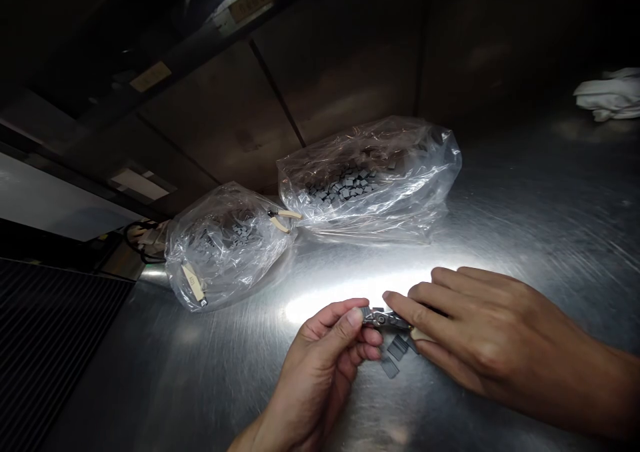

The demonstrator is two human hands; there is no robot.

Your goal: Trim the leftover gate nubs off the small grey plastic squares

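My left hand [325,359] pinches a small grey flat piece [365,313] between thumb and forefinger. Wrapped over a pair of nippers [387,319] is my right hand [487,332]; the cream handle is mostly hidden under its fingers. The metal jaws of the nippers meet the grey piece at my left fingertips; whether they are closed on it is too small to tell. Just below the nippers, several loose grey flat pieces [398,348] lie on the metal table [200,379].
Behind my hands a clear plastic bag [425,155] holds many grey pieces. Another clear bag [265,275] with smaller grey bits stands left of it. Cream-handled pliers [286,220] and a cream-handled tool [191,283] rest at that bag. A white cloth [610,95] lies far right.
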